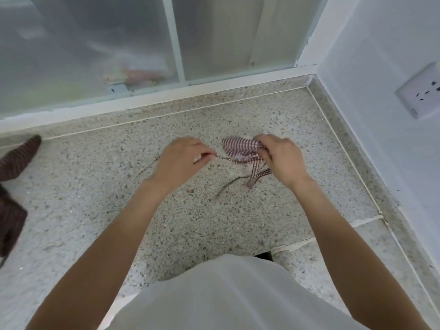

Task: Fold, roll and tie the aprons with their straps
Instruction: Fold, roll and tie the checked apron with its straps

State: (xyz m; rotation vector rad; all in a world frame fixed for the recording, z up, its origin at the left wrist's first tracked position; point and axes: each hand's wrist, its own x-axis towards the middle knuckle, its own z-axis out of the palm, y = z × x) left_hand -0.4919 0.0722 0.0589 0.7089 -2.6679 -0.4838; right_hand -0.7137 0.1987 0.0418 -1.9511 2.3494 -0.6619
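Observation:
A small rolled apron [239, 148] in red-and-white check lies on the speckled stone counter [190, 222]. My right hand [281, 158] grips the roll's right end from above. My left hand [184, 159] pinches one thin strap [226, 159] that runs taut from the roll towards the left. Other strap ends [256, 176] hang loose below the roll and trail onto the counter.
More dark checked aprons [14, 177] lie heaped at the counter's left edge. A frosted window with a white frame [177, 55] runs along the back. The white wall on the right carries a socket plate [422, 94]. A dark gap [264, 256] shows near my white shirt.

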